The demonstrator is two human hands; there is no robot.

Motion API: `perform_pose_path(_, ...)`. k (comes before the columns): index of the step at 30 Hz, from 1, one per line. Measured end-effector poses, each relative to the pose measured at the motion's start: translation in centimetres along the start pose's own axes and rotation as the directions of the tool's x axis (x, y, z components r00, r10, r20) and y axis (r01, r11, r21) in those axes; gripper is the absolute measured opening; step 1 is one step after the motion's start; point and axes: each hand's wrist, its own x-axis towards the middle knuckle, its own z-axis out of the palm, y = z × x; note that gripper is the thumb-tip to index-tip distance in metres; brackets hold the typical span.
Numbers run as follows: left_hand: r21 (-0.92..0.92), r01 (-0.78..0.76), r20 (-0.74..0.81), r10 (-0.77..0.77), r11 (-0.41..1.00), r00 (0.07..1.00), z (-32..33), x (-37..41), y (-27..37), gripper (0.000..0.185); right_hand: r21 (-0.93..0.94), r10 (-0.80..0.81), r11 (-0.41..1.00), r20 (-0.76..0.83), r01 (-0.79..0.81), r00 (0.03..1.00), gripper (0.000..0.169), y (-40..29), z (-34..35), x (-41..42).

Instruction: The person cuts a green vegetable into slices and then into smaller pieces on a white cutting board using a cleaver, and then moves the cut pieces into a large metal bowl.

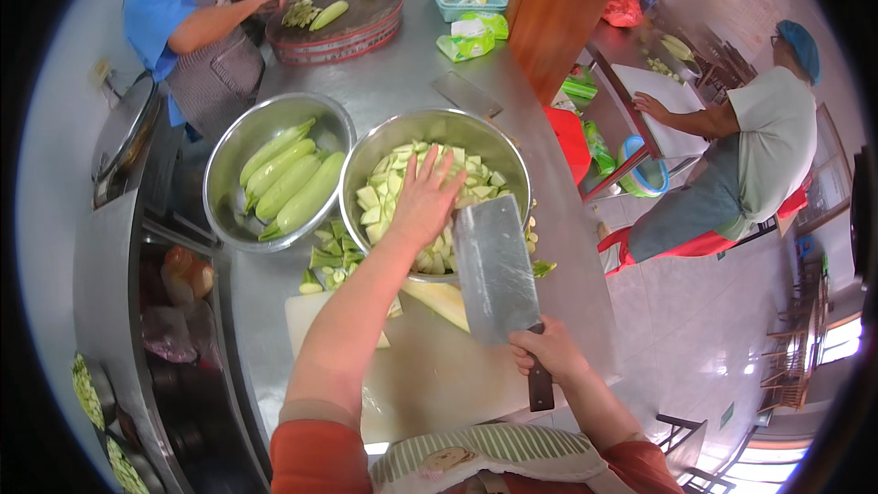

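My left hand reaches into a steel bowl, fingers spread on cut pieces of pale green zucchini. Its palm is hidden, but nothing shows gripped in it. In my right hand is the dark handle of a broad cleaver, blade tilted up beside the bowl's near right rim. Below the bowl lies a white cutting board. A length of cut zucchini rests on its far part, partly behind the blade. Trimmed zucchini ends lie to the bowl's left.
A second steel bowl holds several whole zucchini. Another cleaver lies flat behind the bowls. One co-worker works at a round chopping block; another person stands right. A wooden post rises by the table's edge.
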Motion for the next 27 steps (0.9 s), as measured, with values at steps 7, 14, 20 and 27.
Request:
perform_pose_path(7, -0.518, 0.275, -0.37, -0.503, 0.81, 0.781, -6.6, -9.2, -0.2, 0.023, -0.414, -0.152, 0.903, -0.06, 0.113, 0.987, 0.015, 4.3, -3.0, -4.0)
perform_pose_path(14, -0.271, 0.525, -0.237, -0.584, 0.807, 0.776, -4.2, -25.1, 3.1, 0.021, -0.8, -0.221, 0.587, -0.012, 0.123, 0.975, 0.027, 9.7, -0.5, -4.1)
perform_pose_path(20, -0.274, 0.497, -0.045, -0.527, 0.823, 0.849, -2.0, -21.4, 2.3, 0.021, -0.888, -0.307, 0.444, -0.024, 0.121, 0.951, 0.027, 10.7, 2.4, -2.3)
perform_pose_path(27, -0.29, 0.411, 0.132, -0.39, 0.864, 0.912, -4.1, -23.7, 1.8, 0.016, -0.918, -0.416, 0.326, 0.076, 0.227, 0.906, 0.024, 10.8, 5.5, 0.0)
